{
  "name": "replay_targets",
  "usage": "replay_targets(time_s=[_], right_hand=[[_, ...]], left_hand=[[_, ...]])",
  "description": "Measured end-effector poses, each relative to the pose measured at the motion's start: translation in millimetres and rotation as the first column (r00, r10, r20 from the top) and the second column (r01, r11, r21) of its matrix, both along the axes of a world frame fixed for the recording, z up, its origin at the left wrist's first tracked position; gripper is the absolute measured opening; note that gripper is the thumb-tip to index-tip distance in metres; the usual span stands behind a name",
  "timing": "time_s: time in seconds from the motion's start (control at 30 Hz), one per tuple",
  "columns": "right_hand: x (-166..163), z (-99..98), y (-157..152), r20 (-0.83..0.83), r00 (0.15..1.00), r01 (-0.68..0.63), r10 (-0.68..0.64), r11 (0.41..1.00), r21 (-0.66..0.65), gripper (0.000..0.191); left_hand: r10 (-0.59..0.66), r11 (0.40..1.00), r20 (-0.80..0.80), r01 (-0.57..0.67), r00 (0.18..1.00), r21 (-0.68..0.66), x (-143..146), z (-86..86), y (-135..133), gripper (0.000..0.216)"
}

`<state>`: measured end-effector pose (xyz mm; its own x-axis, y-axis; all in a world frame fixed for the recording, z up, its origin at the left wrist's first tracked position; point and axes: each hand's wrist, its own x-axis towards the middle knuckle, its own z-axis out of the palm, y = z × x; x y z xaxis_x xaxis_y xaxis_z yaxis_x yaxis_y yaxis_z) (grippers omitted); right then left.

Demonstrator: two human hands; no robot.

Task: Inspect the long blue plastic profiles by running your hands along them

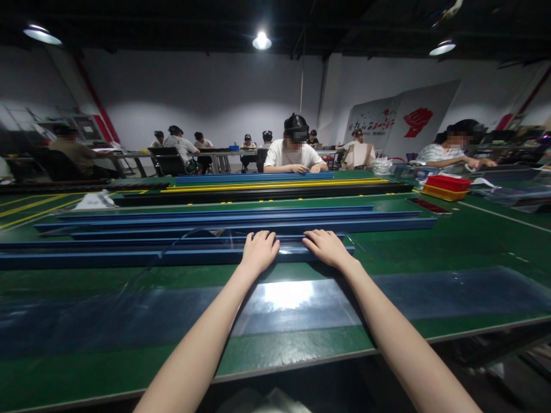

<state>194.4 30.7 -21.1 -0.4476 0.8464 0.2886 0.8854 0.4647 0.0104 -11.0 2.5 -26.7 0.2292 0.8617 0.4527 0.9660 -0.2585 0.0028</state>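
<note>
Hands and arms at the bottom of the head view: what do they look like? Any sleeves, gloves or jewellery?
The left hand and right hand are bare: no gloves, and no rings, watch or wristband that I can make out. Both forearms are uncovered down to the picture's lower edge, so no sleeve shows.

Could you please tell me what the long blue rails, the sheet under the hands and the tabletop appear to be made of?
Blue rails: probably plastic or painted metal; uniform colour, dull sheen, straight channel edges.
Sheet: clear glossy plastic film; the lamp glares on it, and the table shows through.
Tabletop: green matte mat, perhaps rubber; little reflection.
</note>
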Motion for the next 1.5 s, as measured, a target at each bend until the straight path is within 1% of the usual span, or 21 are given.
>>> replay_targets(time_s=[0.23, 0.43, 0.57, 0.63, 0.73, 0.83, 0.9, 0.97, 1.13, 1.3, 1.5], right_hand=[[10, 4.3, 3, -0.021, 1.0, 0.002, -0.003, 0.997, -0.071, 0.044], [34, 5.8, 7, 0.011, 1.0, 0.02, -0.019, 0.996, -0.089, 0.045], [45, 6.8, 8, 0.003, 0.999, 0.032, -0.032, 0.996, -0.086, 0.045], [44, 7.0, 7, 0.013, 0.999, 0.04, -0.039, 0.997, -0.065, 0.044], [35, 6.1, 5, 0.038, 0.999, 0.028, -0.028, 1.0, 0.003, 0.044], [19, 3.8, 2, 0.039, 0.999, -0.04, 0.038, 0.996, 0.077, 0.044], [7, 1.7, -1, 0.022, 0.995, -0.097, 0.095, 0.99, 0.101, 0.045], [-3, -0.2, -2, 0.005, 0.992, -0.129, 0.129, 0.988, 0.085, 0.045], [-11, -1.4, -3, -0.001, 0.998, -0.062, 0.062, 0.998, 0.018, 0.046], [-3, 1.2, -1, -0.041, 0.997, -0.061, 0.06, 0.998, -0.018, 0.046], [14, 2.6, 7, -0.091, 0.993, -0.078, 0.069, 0.992, -0.098, 0.046]], left_hand=[[0.017, 1.0, 0.021, -0.017, 1.0, -0.011, -3, 3.5, -1, 0.033], [0.106, 0.994, 0.02, -0.106, 0.994, -0.001, -5, 5.3, -1, 0.032], [0.113, 0.994, 0.022, -0.113, 0.993, -0.005, -2, 4.3, -3, 0.033], [0.106, 0.994, 0.018, -0.106, 0.994, 0.004, 0, 2.7, -4, 0.033], [0.107, 0.994, 0.011, -0.107, 0.994, 0.022, 2, -0.2, -4, 0.033], [0.109, 0.993, 0.006, -0.109, 0.994, 0.033, 3, -2.1, -4, 0.033], [0.107, 0.994, 0.012, -0.107, 0.994, 0.033, 3, -2.5, -4, 0.033], [0.104, 0.994, 0.021, -0.104, 0.994, 0.027, 4, -2.3, -4, 0.034], [0.098, 0.995, 0.022, -0.098, 0.995, 0.028, 4, -2.6, -3, 0.035], [0.072, 0.997, 0.012, -0.072, 0.997, 0.025, 4, -1.9, -4, 0.035], [0.041, 0.999, 0.03, -0.04, 0.999, -0.005, 6, 1.2, -6, 0.036]])
